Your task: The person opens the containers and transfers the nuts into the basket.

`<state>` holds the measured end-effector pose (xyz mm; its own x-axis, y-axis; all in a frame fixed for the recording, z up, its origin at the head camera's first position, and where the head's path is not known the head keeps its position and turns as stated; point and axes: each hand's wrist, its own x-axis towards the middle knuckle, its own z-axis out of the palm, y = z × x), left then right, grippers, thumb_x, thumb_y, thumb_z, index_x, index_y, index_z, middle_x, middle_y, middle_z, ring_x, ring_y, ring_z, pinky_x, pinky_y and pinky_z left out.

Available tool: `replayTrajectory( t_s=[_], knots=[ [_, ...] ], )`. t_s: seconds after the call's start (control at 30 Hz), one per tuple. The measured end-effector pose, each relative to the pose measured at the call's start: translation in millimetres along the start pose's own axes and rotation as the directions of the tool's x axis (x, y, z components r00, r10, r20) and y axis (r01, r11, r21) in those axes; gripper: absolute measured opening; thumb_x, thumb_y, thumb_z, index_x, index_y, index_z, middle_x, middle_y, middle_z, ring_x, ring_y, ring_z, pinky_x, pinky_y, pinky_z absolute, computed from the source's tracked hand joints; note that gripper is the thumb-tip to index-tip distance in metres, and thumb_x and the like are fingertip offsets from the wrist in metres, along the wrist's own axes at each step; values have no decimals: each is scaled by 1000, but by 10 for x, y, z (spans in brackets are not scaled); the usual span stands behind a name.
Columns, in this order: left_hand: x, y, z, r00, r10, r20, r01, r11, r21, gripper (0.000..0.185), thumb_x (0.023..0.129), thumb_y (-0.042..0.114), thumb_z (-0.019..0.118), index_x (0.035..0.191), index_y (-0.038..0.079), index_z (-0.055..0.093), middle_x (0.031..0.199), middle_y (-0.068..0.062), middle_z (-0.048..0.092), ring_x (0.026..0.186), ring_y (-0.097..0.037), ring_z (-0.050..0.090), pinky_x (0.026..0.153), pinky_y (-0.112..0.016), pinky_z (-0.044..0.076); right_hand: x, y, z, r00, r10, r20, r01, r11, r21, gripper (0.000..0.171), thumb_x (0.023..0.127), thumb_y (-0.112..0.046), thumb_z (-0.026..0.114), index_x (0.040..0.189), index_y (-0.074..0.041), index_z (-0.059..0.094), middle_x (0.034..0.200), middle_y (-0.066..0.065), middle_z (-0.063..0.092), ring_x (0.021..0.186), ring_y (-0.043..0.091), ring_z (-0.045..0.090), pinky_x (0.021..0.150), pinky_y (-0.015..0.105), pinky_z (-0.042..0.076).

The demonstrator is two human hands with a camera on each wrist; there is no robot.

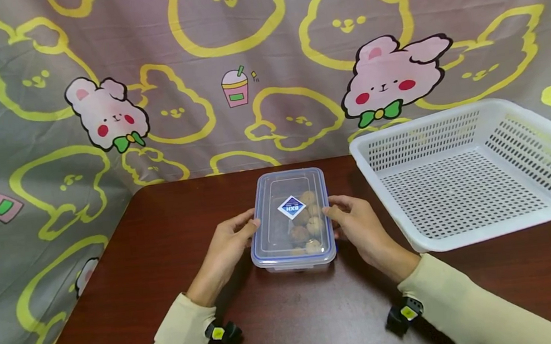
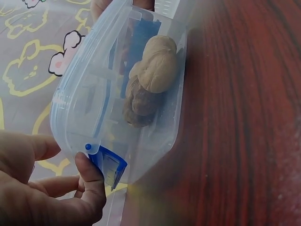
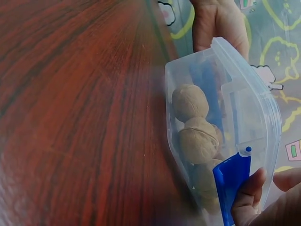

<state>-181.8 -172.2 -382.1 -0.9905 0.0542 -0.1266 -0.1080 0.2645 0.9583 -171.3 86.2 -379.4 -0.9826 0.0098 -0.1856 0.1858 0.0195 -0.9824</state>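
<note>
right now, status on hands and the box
Left hand and right hand each pinch a blue side latch. Lidded box of walnuts on table. White basket right, clear.

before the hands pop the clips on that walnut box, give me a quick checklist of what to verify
1. Clear box flat on the table: ok.
2. Left hand on its blue clip, thumb touching: ok.
3. Right hand on the opposite blue clip: ok.
4. Lid seated all round: cannot tell.
5. Walnuts inside, none loose on the table: ok.
6. White basket apart from the box: ok.
</note>
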Motion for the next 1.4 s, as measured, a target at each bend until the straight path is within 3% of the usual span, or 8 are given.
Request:
replayTrajectory(
  t_s=[0.63,1.13,1.4],
  knots=[
    [-36,49,14,1000,-2,-2,2,1000,3,48,106,14,61,152,2,54,143,-20,61,103,-17,70,86,-29,61,-3,-72,4,998,-56,-18,56,998,-35,45,102,-9,63,144,6,56,86,0,53,61,14,55,56,26,51],
    [-115,191,-14,1000,23,-16,-23,999,23,52,102,11,65,151,-1,53,109,-6,61,93,-10,62,78,-21,56,-68,-143,-3,996,-88,-6,88,996,-22,45,101,-8,64,143,6,56,88,1,53,57,11,53,51,25,48],
    [-207,281,-96,1000,20,-2,-20,1000,-4,53,101,14,69,151,3,55,104,-3,60,89,-9,65,78,-24,57,-139,-232,-9,996,-92,19,92,996,-1,44,102,-7,64,143,6,54,96,5,52,72,13,54,54,23,50]
  ],
)
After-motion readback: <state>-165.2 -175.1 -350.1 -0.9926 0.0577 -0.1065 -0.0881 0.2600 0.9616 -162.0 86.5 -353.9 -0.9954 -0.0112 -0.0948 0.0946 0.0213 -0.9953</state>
